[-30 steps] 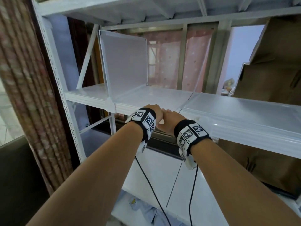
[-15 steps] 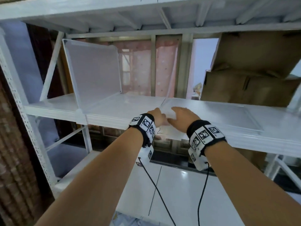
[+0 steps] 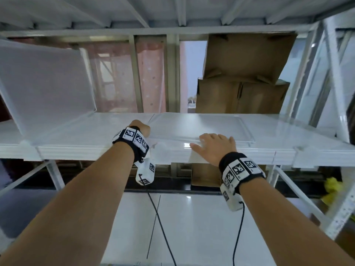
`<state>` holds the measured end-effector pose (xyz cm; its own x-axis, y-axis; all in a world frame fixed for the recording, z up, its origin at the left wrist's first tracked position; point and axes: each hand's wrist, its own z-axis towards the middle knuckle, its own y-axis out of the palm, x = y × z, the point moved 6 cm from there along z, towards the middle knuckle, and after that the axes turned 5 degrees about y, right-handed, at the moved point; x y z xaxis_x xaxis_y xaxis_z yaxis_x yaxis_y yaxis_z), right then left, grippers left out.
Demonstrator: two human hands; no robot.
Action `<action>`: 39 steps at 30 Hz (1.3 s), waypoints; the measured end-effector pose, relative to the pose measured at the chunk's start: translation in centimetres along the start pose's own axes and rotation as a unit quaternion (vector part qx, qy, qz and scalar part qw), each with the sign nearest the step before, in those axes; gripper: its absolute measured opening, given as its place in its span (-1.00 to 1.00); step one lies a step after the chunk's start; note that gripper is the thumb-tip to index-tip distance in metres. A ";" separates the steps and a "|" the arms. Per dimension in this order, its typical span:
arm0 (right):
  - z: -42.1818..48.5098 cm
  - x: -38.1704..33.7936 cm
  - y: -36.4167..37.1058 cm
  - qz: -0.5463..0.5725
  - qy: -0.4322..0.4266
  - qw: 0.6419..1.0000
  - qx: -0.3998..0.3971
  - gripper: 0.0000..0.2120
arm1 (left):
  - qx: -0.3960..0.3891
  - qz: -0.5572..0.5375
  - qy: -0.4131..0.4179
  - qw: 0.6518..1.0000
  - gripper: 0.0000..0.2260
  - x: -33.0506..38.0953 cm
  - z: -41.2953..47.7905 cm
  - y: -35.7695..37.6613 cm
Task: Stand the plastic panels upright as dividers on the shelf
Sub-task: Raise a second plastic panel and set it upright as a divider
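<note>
A translucent white plastic panel (image 3: pixel 201 125) lies flat on the white metal shelf (image 3: pixel 86 148). My left hand (image 3: pixel 141 127) is curled at the panel's front left corner; whether it grips the edge is hidden behind the wrist. My right hand (image 3: pixel 215 146) rests palm down, fingers spread, on the panel's front edge. A second plastic panel (image 3: pixel 46 89) stands upright on the shelf at the left, leaning slightly.
Brown cardboard boxes (image 3: pixel 242 81) sit behind the shelf at the right. White uprights (image 3: pixel 334 77) frame the right end. A lower white shelf (image 3: pixel 192 227) lies below my arms, with cables hanging from my wrist bands. Something yellow (image 3: pixel 332 189) sits low right.
My view has swung right along the shelf. My hands have parted: the right one slid right along the flat panel's front edge, while the left stays at its corner.
</note>
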<state>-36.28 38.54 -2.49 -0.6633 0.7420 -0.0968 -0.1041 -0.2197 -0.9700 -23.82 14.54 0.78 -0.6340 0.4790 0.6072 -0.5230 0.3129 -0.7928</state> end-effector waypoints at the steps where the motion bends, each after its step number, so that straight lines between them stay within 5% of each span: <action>1: 0.0 0.0 -0.1 0.008 0.006 1.000 0.002 -0.31 | 0.002 -0.010 0.005 1.000 -0.75 0.1 0.1 -0.5; 6: -0.6 0.6 -0.4 0.019 0.035 0.998 0.057 -0.37 | -0.032 -0.137 0.011 0.990 -0.62 1.2 0.2 -1.3; 11: -1.1 1.9 -1.3 0.040 0.077 0.989 0.118 -0.51 | -0.074 -0.110 -0.012 0.991 -0.56 0.4 1.3 -1.4; 16: -0.5 4.9 -1.7 0.072 0.129 0.976 0.160 -0.55 | -0.083 -0.006 0.050 0.995 -0.59 2.2 -0.1 -0.1; 20: -0.2 8.3 -0.8 0.051 0.165 0.979 0.109 -0.52 | -0.111 0.114 0.127 0.979 -0.71 4.8 -3.3 3.8; 24: -0.8 12.9 -1.0 0.039 0.217 0.973 0.066 -0.51 | -0.082 0.187 0.193 0.960 -0.57 7.6 -4.8 7.1; 32: -2.3 17.1 -2.4 0.041 0.201 0.976 0.068 -0.49 | -0.091 0.172 0.214 0.957 -0.59 12.3 -6.5 10.5; 39: -1.4 18.0 -2.1 -0.017 0.157 0.987 0.032 -0.19 | -0.099 0.093 0.181 0.974 -0.56 14.1 -6.9 11.9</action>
<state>-46.92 53.26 -2.46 -0.3964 0.9076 -0.1384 -0.1760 -0.2230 -0.9588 -35.04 30.72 -0.46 -0.4463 0.7891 0.4221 -0.2749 0.3280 -0.9038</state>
